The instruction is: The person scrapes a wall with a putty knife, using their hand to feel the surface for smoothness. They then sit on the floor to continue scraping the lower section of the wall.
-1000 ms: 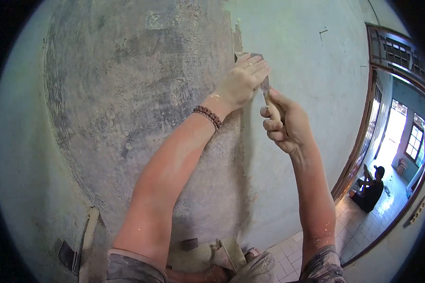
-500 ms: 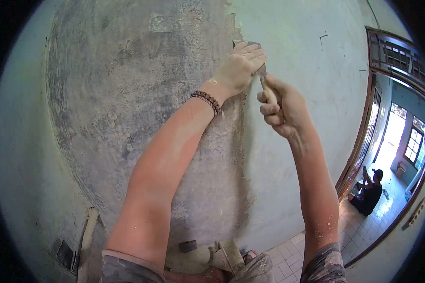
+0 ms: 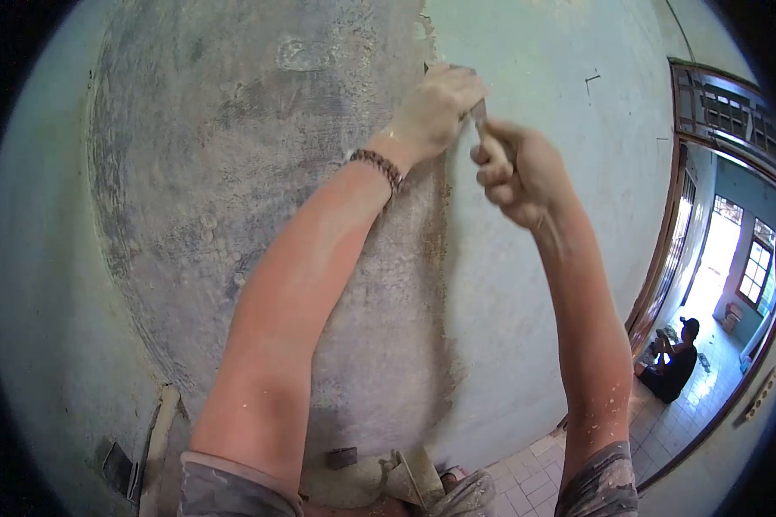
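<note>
My right hand is closed around the pale handle of a scraper, a putty knife with a wide metal blade. Over the blade lies my left hand, its fingers curled onto the metal and pressing it against the wall; they hide most of the blade. The blade sits at the ragged border between bare grey plaster on the left and pale green paint on the right. Some motion blur softens both hands. Pale flecks dot my forearms.
A dark block and a trough-like container are low by the wall. A pipe-like post stands lower left. Beyond the doorway at right, a person sits on the tiled floor. A bent wire sticks out of the wall.
Both hands and the scraper have moved a little upward along the paint edge. The seated person's raised arm has come down.
</note>
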`<state>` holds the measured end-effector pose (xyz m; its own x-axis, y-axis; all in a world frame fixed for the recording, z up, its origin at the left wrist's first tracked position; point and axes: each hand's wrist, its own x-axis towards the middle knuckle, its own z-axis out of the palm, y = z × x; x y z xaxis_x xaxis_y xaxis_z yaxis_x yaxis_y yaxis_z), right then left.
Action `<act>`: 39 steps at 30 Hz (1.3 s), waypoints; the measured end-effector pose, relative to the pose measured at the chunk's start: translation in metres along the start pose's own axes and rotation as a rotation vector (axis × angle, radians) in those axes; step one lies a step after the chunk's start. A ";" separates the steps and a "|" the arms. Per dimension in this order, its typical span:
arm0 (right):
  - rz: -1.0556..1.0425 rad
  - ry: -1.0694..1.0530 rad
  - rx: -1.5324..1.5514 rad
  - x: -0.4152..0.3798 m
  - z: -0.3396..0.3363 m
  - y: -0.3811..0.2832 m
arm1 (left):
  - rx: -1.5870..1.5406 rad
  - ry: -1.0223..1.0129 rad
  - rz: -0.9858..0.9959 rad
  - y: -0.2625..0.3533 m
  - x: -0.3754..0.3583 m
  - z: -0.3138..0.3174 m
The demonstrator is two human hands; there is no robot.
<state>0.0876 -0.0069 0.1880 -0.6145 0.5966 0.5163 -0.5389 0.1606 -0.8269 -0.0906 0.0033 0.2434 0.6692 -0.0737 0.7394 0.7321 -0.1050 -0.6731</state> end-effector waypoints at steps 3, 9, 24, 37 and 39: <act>-0.022 -0.004 0.037 0.009 0.008 -0.009 | -0.048 0.004 0.035 -0.007 0.003 -0.006; -0.120 -0.061 0.055 0.035 0.029 -0.045 | -0.206 -0.082 -0.130 -0.048 0.041 -0.011; -0.102 -0.095 0.036 0.039 0.025 -0.031 | -0.051 -0.237 -0.147 -0.028 0.039 -0.031; -0.131 -0.058 0.019 0.063 0.021 -0.058 | 0.009 -0.140 0.021 -0.071 0.067 0.003; -0.156 -0.113 0.022 0.071 0.016 -0.066 | -0.013 -0.091 -0.008 -0.075 0.074 0.005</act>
<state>0.0702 0.0123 0.2829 -0.5828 0.4733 0.6606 -0.6443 0.2263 -0.7305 -0.0955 0.0110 0.3480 0.6728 0.0178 0.7396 0.7359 -0.1181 -0.6667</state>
